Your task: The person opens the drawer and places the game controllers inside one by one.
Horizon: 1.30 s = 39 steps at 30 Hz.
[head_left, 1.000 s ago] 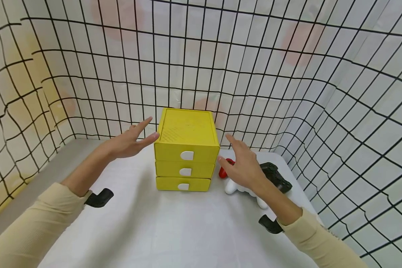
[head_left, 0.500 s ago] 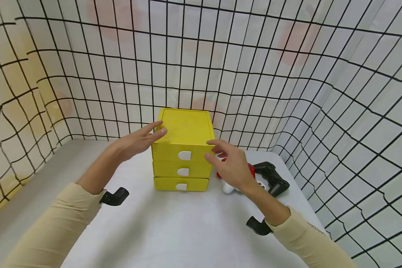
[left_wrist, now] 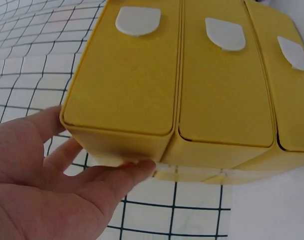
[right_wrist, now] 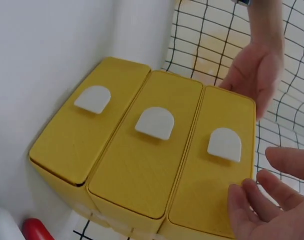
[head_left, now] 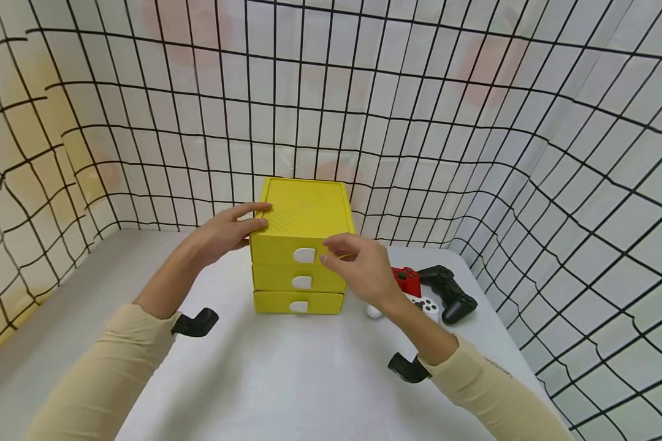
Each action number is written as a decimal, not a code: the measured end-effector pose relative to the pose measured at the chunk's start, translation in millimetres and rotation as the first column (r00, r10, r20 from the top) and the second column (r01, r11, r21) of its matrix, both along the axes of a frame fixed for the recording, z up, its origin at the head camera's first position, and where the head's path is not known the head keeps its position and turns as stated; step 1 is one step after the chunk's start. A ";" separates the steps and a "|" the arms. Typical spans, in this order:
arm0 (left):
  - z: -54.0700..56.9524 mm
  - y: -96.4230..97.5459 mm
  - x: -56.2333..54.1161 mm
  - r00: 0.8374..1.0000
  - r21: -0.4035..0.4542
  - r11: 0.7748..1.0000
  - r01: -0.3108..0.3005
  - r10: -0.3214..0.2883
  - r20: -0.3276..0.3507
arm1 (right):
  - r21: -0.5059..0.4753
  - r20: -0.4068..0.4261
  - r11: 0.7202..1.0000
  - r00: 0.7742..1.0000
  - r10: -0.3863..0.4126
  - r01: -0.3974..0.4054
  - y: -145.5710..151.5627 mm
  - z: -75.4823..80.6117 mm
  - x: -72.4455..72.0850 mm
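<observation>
A yellow three-drawer storage box (head_left: 314, 205) stands upright, all its drawers pushed in, each with a white tab. My left hand (head_left: 228, 229) touches its upper left edge, with some fingers over the top and others along the side. In the left wrist view those fingers (left_wrist: 137, 171) lie against the side wall. My right hand (head_left: 366, 269) hovers at the right part of the top drawer, to the right of its white tab (head_left: 304, 255). Its fingers are slightly bent and hold nothing; whether they touch the drawer front, I cannot tell.
To the right of the box lie a red game controller (head_left: 407, 280), a white one (head_left: 427, 306) partly behind my right forearm, and a black one (head_left: 451, 294). Black wire mesh (head_left: 320, 110) rises behind the white table (head_left: 298, 373) and along both sides.
My left hand has moved right and come onto the box's upper left edge. My right hand has moved left, from beside the box to in front of the top drawer. The box has stayed put.
</observation>
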State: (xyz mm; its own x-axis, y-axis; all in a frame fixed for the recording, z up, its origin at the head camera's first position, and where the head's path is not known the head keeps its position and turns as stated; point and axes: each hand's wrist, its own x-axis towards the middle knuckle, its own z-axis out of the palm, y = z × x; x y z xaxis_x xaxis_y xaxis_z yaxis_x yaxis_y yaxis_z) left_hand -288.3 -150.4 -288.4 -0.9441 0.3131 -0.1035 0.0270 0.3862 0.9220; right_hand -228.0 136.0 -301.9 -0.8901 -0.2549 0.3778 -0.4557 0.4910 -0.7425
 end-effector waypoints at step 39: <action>-22.0 -7.8 -7.4 0.995 0.122 0.989 -0.089 0.093 -0.030 | -0.295 0.201 0.955 0.979 0.038 0.023 -18.1 -21.8 -19.8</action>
State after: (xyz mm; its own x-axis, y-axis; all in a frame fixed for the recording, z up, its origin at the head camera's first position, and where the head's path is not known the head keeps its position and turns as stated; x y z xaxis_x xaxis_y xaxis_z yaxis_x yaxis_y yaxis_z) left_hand -295.7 -158.3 -310.4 -0.9716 0.2336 -0.0366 0.0299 0.2747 0.9611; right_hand -247.7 117.9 -323.7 -0.9541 -0.1663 0.2491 -0.2835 0.2332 -0.9302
